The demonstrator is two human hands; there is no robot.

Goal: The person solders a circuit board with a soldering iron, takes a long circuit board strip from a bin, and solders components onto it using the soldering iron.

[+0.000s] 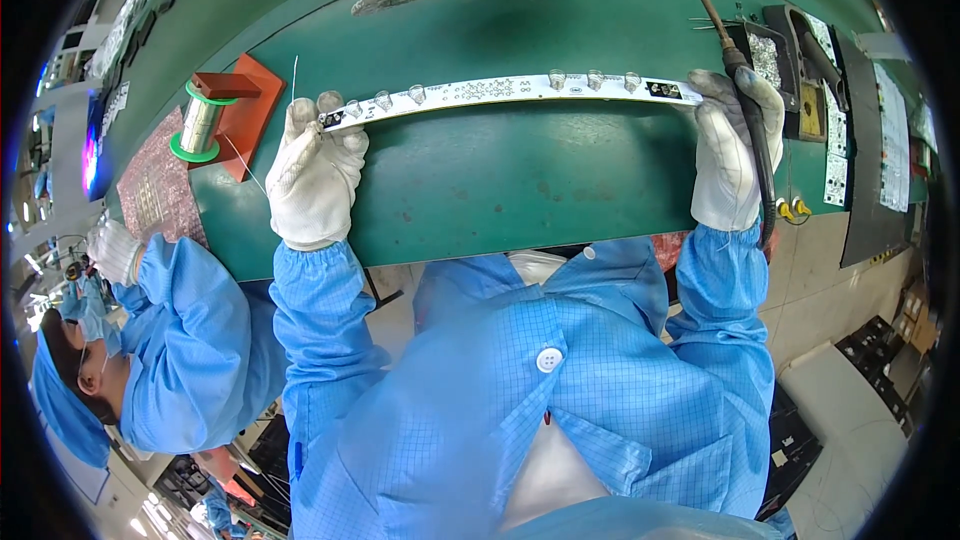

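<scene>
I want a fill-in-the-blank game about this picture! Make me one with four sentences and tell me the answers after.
1. The left hand and right hand hold a long, mostly ____ strip.
2. The soldering iron is in the ____ hand.
3. Altogether, the number of clear round parts on the strip is ____.
4. The spool of wire has ____ rims.

Missing words: white; right; six; green.
</scene>
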